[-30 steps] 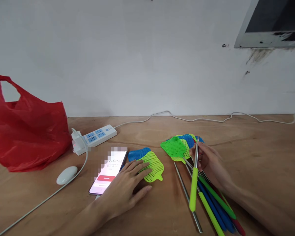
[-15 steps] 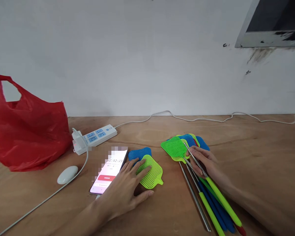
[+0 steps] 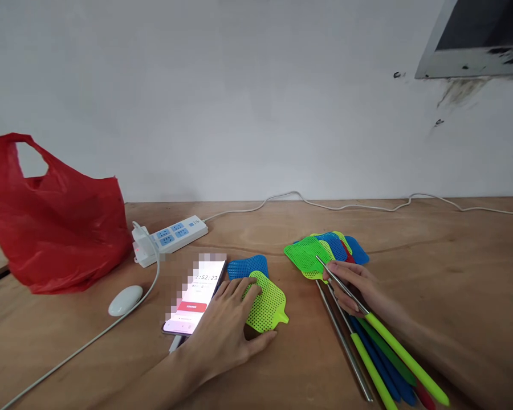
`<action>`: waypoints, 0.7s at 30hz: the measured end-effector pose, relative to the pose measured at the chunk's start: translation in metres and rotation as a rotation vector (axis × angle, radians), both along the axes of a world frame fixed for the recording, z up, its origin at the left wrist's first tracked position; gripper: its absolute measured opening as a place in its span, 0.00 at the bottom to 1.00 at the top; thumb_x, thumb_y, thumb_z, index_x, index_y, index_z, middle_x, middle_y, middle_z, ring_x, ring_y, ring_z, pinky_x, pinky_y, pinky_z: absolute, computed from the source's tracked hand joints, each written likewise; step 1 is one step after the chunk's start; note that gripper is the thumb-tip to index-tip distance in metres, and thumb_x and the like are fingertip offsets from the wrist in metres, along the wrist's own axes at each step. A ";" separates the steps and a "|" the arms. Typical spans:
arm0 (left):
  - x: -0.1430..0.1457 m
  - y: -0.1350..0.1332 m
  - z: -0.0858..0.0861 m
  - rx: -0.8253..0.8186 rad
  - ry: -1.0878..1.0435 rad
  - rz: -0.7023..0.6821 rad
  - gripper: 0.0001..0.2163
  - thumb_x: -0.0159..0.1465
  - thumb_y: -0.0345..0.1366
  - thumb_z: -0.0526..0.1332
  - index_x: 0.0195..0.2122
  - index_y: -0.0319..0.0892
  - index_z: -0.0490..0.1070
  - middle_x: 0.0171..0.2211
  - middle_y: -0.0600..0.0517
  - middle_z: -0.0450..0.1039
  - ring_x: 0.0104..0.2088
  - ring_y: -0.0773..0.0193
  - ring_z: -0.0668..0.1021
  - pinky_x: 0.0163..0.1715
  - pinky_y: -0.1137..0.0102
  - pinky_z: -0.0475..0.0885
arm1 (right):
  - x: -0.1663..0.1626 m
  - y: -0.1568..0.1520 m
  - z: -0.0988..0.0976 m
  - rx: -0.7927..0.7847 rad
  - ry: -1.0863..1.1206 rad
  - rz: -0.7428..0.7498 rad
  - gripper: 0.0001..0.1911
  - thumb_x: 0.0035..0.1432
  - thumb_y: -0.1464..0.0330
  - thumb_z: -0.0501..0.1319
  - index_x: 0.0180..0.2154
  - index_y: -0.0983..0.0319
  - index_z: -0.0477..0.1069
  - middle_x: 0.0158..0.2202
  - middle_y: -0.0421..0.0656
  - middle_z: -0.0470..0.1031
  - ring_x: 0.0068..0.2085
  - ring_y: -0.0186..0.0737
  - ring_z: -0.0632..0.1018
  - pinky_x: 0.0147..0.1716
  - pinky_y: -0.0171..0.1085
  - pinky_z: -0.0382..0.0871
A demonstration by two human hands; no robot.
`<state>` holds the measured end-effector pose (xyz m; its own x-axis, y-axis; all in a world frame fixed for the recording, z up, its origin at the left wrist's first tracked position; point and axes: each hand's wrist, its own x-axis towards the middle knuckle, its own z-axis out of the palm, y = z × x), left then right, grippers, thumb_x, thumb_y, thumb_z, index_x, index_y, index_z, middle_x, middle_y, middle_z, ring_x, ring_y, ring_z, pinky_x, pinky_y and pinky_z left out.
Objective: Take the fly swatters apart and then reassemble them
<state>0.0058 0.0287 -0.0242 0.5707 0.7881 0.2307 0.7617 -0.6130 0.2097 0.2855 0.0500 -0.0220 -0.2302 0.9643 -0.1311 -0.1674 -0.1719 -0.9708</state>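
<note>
My left hand (image 3: 228, 333) lies flat with fingers spread on a loose yellow-green swatter head (image 3: 267, 303), which overlaps a blue swatter head (image 3: 247, 266). My right hand (image 3: 354, 286) pinches a metal rod with a yellow-green grip (image 3: 385, 333), its bare tip pointing up-left toward a pile of assembled fly swatters (image 3: 325, 250). The pile's green, blue and red mesh heads fan out beyond my right fingers, and their coloured handles (image 3: 376, 370) run toward the lower right.
A lit phone (image 3: 196, 296) lies beside my left hand. Further left are a white mouse (image 3: 125, 300), a white power strip (image 3: 171, 234) with cables, and a red plastic bag (image 3: 55, 219). A wooden table (image 3: 453, 267) meets a white wall.
The rod in my right hand went from nearly upright to lying low over the swatter handles, tip toward the pile. My left hand slid slightly further onto the yellow-green head.
</note>
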 end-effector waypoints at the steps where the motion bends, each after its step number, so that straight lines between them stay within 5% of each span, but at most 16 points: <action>1: 0.000 0.000 0.000 0.000 -0.011 -0.003 0.25 0.60 0.48 0.66 0.53 0.39 0.65 0.56 0.37 0.71 0.54 0.39 0.73 0.53 0.44 0.69 | 0.000 0.000 -0.001 0.001 0.005 0.001 0.21 0.58 0.49 0.64 0.31 0.62 0.73 0.09 0.31 0.60 0.11 0.26 0.53 0.11 0.29 0.44; 8: -0.002 0.001 0.005 -0.015 -0.157 -0.013 0.22 0.60 0.43 0.67 0.52 0.45 0.64 0.54 0.42 0.71 0.53 0.44 0.74 0.52 0.49 0.71 | 0.000 -0.005 0.004 -0.001 -0.015 0.021 0.18 0.61 0.53 0.63 0.35 0.63 0.75 0.11 0.33 0.63 0.13 0.27 0.58 0.13 0.29 0.46; 13: -0.004 0.001 0.008 -0.015 -0.285 0.015 0.19 0.64 0.43 0.64 0.53 0.47 0.64 0.55 0.44 0.70 0.54 0.47 0.74 0.51 0.53 0.73 | -0.002 -0.012 0.017 -0.120 -0.017 0.234 0.18 0.59 0.57 0.64 0.44 0.64 0.74 0.15 0.34 0.66 0.15 0.27 0.62 0.14 0.28 0.47; 21: -0.006 -0.002 0.008 -0.056 -0.332 -0.018 0.20 0.66 0.45 0.63 0.56 0.49 0.61 0.59 0.45 0.66 0.59 0.48 0.71 0.55 0.52 0.70 | -0.003 -0.016 0.016 -0.131 -0.139 0.562 0.22 0.54 0.52 0.68 0.40 0.62 0.68 0.17 0.33 0.70 0.14 0.24 0.59 0.13 0.28 0.46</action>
